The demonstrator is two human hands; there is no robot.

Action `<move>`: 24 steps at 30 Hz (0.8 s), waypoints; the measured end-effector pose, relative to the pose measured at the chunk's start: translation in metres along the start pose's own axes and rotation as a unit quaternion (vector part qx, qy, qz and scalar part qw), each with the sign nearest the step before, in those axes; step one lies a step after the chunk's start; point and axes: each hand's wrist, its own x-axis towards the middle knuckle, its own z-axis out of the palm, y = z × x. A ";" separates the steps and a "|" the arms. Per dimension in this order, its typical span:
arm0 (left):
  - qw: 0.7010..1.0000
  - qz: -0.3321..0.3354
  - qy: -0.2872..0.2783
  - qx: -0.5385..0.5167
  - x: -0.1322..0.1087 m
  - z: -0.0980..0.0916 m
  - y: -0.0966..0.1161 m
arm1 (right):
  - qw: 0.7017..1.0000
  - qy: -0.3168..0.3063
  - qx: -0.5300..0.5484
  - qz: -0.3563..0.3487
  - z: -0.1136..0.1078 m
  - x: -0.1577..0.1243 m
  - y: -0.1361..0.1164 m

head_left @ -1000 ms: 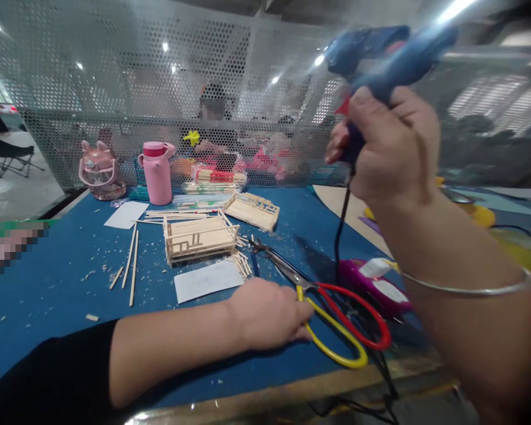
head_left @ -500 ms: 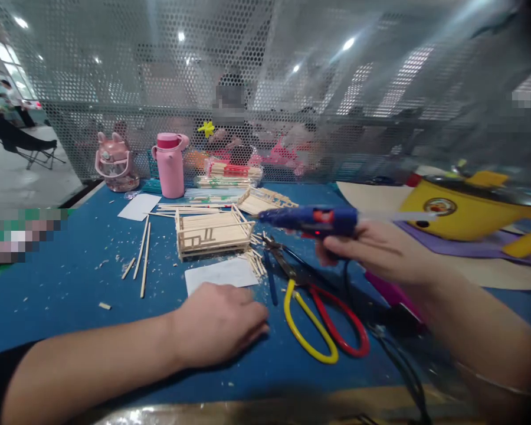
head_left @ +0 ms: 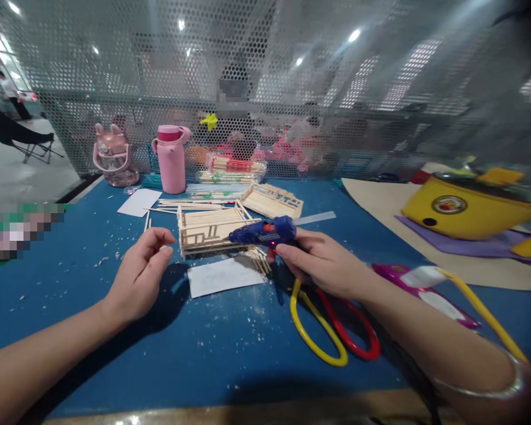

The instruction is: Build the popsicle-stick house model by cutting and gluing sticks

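Observation:
My right hand [head_left: 323, 260] grips a blue hot glue gun [head_left: 265, 231], its nozzle pointing left over the front right part of a small stick frame [head_left: 207, 230]. Out of the gun's back end pokes a clear glue stick [head_left: 316, 218]. Left of the frame, my left hand [head_left: 144, 271] hovers above the table, fingers loosely curled and thumb apart, with nothing visible in it. A white paper [head_left: 223, 277] lies in front of the frame. Below my right hand are scissors [head_left: 321, 339] with yellow and red handles, their blades hidden.
Behind the frame lie a second stick piece [head_left: 274, 200] and loose sticks [head_left: 190, 205]. Two pink bottles stand at the back left, one a flask [head_left: 172, 162]. On the right are a yellow pot [head_left: 482, 206] and a purple-and-white item [head_left: 429, 292]. A perforated metal screen [head_left: 168, 77] rises behind.
My left hand has lifted from the table front and moved left and away from me. The glue gun has come left and slightly lower, to the stick frame.

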 end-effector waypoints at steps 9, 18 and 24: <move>0.997 -0.055 -0.026 -0.056 -0.001 0.008 -0.010 | 1.000 0.009 0.000 -0.013 0.001 0.000 -0.002; 0.999 -0.022 -0.039 -0.016 -0.001 0.010 -0.004 | 1.000 0.005 -0.004 -0.017 0.003 0.002 -0.002; 0.999 -0.001 -0.044 0.007 -0.001 0.009 -0.003 | 1.000 0.004 -0.010 -0.023 0.004 0.002 -0.002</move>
